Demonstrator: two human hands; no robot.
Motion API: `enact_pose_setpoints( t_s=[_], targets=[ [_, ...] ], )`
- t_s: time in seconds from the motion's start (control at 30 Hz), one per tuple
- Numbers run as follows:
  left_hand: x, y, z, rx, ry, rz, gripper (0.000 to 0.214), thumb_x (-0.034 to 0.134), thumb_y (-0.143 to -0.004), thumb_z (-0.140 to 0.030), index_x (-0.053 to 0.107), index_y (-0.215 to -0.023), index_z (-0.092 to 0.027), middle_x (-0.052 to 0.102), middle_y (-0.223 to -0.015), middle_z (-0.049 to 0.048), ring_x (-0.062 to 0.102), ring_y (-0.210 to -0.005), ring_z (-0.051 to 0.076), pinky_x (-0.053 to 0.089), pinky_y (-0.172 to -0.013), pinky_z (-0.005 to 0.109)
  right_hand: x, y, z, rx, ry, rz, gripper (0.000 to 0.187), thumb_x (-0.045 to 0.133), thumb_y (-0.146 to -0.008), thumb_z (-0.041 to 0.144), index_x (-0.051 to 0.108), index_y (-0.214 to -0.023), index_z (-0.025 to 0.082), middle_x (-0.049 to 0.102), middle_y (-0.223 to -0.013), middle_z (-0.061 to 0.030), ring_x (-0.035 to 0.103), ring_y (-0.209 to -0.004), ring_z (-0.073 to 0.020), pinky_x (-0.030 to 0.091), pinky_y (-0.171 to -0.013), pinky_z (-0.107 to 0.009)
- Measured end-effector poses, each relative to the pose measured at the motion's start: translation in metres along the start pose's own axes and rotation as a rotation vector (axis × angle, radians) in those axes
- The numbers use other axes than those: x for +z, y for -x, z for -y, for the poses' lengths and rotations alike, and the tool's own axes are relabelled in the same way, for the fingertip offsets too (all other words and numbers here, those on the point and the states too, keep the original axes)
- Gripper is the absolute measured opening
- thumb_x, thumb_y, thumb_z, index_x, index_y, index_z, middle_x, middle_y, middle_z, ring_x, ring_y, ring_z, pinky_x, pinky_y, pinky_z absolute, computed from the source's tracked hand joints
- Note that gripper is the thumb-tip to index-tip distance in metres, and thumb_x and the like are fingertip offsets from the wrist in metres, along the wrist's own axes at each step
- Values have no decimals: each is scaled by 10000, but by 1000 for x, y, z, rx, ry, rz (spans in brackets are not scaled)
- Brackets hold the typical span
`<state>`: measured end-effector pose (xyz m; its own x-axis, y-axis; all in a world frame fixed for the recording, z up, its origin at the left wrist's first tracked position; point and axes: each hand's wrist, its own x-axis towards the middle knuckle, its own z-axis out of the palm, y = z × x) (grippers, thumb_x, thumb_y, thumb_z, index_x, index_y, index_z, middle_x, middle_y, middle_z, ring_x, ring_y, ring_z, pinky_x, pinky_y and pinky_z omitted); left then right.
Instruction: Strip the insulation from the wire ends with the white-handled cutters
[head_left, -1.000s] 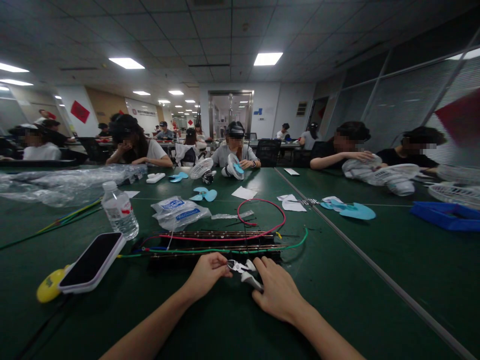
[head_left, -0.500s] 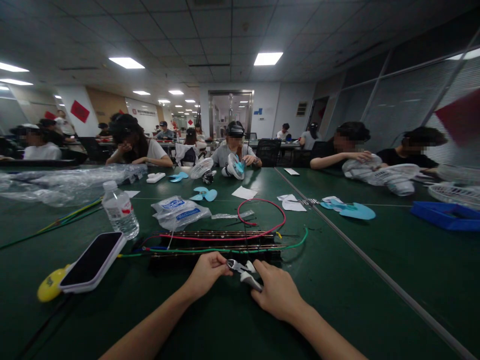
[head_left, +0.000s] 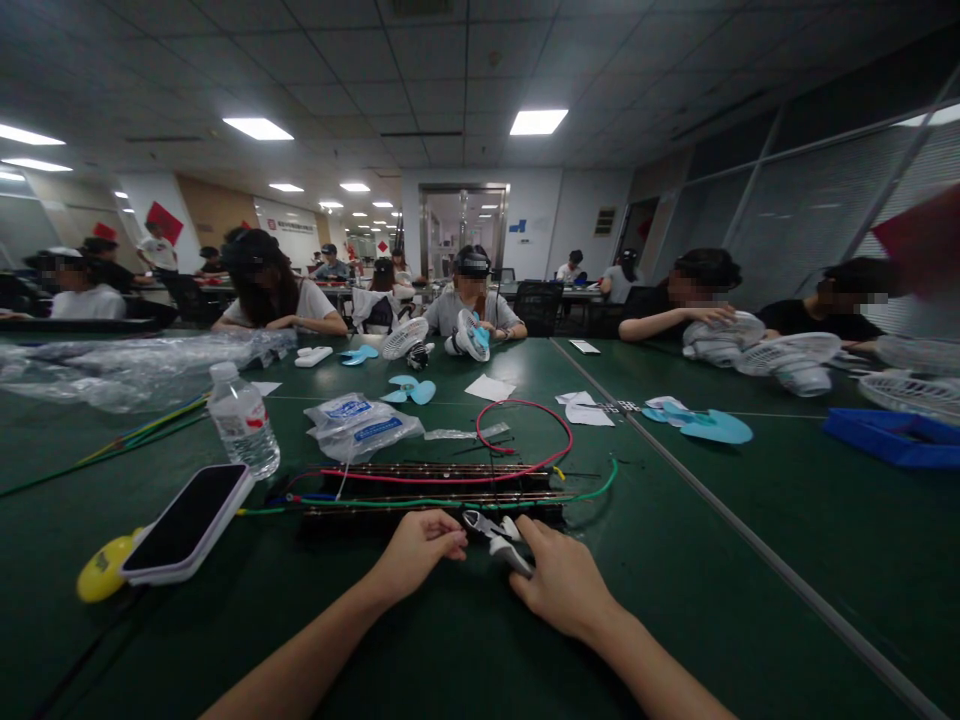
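My right hand is closed around the white-and-grey handles of a pair of cutting pliers, whose metal jaws point left. Just left of the jaws, my left hand has its thumb and fingertips pinched together; anything between them is too small to make out. Behind both hands lies a black, rail-like assembly with copper-coloured strips. A red wire and a green wire run along it. The red wire loops up at the right, and the green one curls past the right end.
A phone rests on a yellow object at left, with a water bottle behind. Plastic bags, light-blue fan blades and a blue tray lie farther back. Several people sit across the table, some handling fans.
My right hand and the pliers have shifted slightly right, so the jaws now sit apart from my left fingertips. My left hand has barely moved.
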<state>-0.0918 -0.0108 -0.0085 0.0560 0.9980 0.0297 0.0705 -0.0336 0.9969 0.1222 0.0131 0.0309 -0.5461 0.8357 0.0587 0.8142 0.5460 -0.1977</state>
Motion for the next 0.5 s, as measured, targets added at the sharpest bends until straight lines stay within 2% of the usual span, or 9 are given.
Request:
enact_pose_setpoints(
  t_s=[0.5],
  targets=[
    [2,2,-3,18,-83,-40,193,646,-731,-274,684,-799,-98,665,-698,62,615,-632,161,479,-612,272,4,1,-9,-36,-55,-10,465,531,-668,295,462,-1118,199,520,-1071,-80,485,-949,-226,323,-809,-307]
  ],
)
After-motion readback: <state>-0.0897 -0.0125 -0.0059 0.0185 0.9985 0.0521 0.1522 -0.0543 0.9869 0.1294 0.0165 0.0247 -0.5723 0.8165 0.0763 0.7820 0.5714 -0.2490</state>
